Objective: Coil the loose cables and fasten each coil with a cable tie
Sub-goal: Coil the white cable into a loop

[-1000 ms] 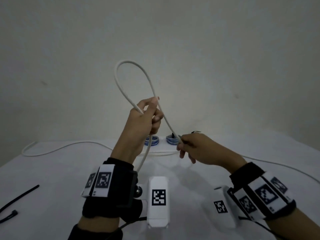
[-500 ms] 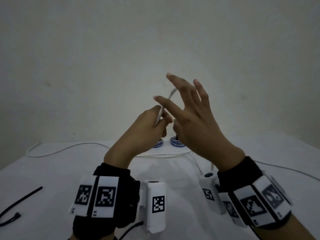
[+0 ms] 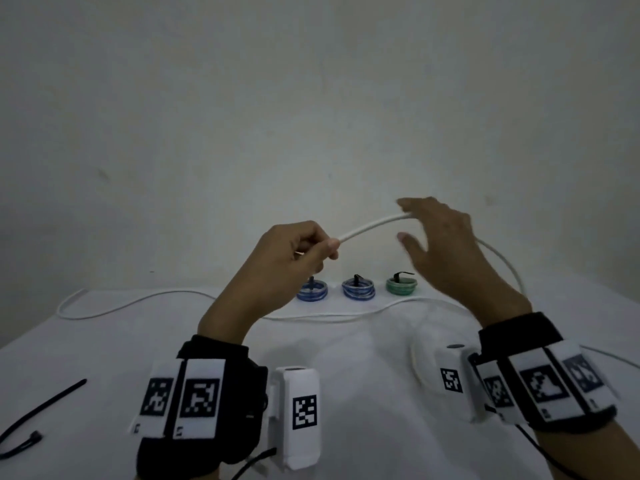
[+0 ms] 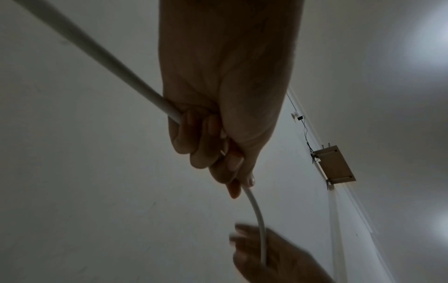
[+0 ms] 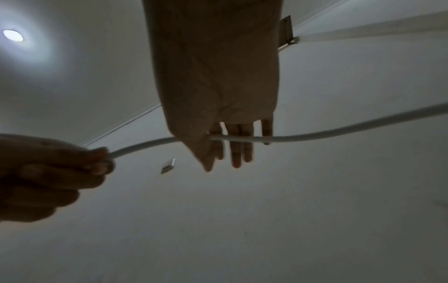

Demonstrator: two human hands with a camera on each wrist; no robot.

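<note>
A white cable point(image 3: 370, 226) runs through the air between both hands. My left hand point(image 3: 311, 249) is a fist round it, and the cable comes out at the fingertips; the left wrist view shows the left hand point(image 4: 213, 151) curled on the cable point(image 4: 257, 210). My right hand point(image 3: 440, 237) is to the right with straight fingers. In the right wrist view the cable point(image 5: 339, 132) lies across the right hand's fingers point(image 5: 238, 151). Behind that hand it arcs down to the table point(image 3: 346, 358). More of it trails across the cloth toward the left.
Three tied coils stand in a row at the back: two blue point(image 3: 311, 293) point(image 3: 358, 289) and one green point(image 3: 401, 286). Loose black cable ties point(image 3: 45, 405) point(image 3: 20, 445) lie at the table's left front. A pale wall rises just behind the table.
The tall loop above my left hand is no longer seen. My right hand, earlier pinching the cable low, rose next to the left with spread fingers and has now slid right along the cable.
</note>
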